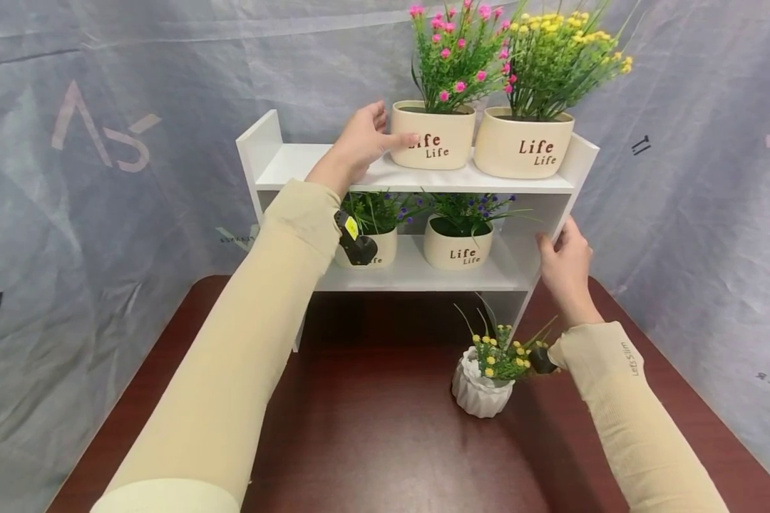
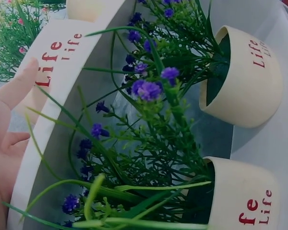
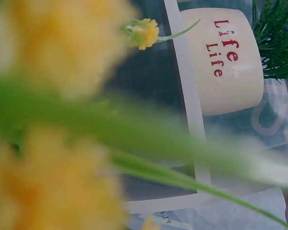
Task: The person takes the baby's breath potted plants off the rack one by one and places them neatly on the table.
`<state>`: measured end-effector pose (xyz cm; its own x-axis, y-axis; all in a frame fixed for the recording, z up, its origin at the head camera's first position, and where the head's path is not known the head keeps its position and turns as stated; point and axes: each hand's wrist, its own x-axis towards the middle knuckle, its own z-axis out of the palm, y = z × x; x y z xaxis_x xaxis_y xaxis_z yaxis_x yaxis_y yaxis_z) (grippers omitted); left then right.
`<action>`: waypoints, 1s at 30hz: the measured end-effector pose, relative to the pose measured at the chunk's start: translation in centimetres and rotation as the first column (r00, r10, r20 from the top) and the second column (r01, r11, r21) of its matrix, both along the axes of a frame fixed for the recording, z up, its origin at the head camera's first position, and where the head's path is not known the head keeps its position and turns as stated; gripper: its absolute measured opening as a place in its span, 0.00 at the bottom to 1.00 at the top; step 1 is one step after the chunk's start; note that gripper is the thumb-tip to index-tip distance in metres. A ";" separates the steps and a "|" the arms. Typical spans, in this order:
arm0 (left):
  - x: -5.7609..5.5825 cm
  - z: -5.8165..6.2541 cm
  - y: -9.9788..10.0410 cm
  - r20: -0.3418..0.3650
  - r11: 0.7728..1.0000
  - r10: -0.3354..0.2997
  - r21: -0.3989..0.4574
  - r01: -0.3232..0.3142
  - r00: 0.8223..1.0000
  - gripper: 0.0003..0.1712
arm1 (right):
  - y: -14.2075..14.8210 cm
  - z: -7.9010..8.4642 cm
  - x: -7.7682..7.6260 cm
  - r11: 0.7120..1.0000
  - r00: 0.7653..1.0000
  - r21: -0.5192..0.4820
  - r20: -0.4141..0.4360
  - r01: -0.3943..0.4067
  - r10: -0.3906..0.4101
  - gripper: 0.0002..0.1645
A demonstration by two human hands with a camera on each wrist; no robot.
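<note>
My left hand (image 1: 362, 139) is at the left end of a cream oval flowerpot (image 1: 438, 158) with pink flowers, on the top board of a white shelf (image 1: 423, 288). Its thumb lies across the pot's front lettering, and its fingers are at the left side. In the left wrist view, the thumb (image 2: 24, 84) overlaps the same pot (image 2: 62, 45). The right hand (image 1: 567, 267) grips the shelf's right side panel, thumb on the inner side, other fingers partly hidden. A second cream pot (image 1: 520, 158) with yellow flowers stands beside the pink one.
Two cream pots with purple flowers stand on the middle board; my left wrist camera partly covers the left one (image 1: 388, 249). A white ribbed pot (image 1: 481, 392) with yellow flowers stands on the dark red table (image 1: 372, 442), near my right wrist. Grey cloth (image 1: 167, 206) hangs behind.
</note>
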<state>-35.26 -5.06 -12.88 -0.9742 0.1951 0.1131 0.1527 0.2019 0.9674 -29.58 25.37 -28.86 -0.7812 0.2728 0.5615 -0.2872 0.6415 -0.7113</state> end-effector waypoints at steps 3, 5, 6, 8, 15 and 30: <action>0.0 -0.2 -0.1 -0.010 1.000 -0.003 -0.004 0.003 1.000 0.57 | -0.2 0.0 -0.1 1.000 1.000 -0.008 0.011 -0.015 0.015 0.21; 0.0 -0.3 -0.1 -0.024 1.000 -0.004 -0.016 0.004 1.000 0.56 | -0.2 -0.1 -0.1 1.000 1.000 -0.011 0.018 -0.022 0.022 0.22; 0.0 -0.3 -0.1 -0.036 1.000 -0.005 -0.029 0.004 0.999 0.56 | -0.2 -0.1 -0.1 1.000 1.000 -0.011 0.017 -0.022 0.022 0.22; 0.0 -0.4 0.0 -0.058 0.999 -0.013 -0.053 0.010 0.998 0.56 | -0.1 -0.1 -0.1 1.000 1.000 -0.011 0.011 -0.016 0.017 0.21; 0.1 -0.5 0.0 -0.112 0.996 -0.052 -0.077 0.043 0.992 0.46 | 0.1 -0.1 -0.2 1.000 1.000 0.001 -0.002 -0.003 0.003 0.20; 0.4 -0.6 0.0 -0.083 0.998 -0.044 -0.052 0.040 0.996 0.44 | 0.1 -0.1 -0.2 1.000 1.000 -0.013 0.001 -0.007 0.007 0.21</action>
<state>-34.88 -5.03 -13.51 -0.9527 0.2428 0.1830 0.2420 0.2413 0.9398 -29.78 25.48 -29.01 -0.7836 0.2741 0.5576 -0.2914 0.6305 -0.7194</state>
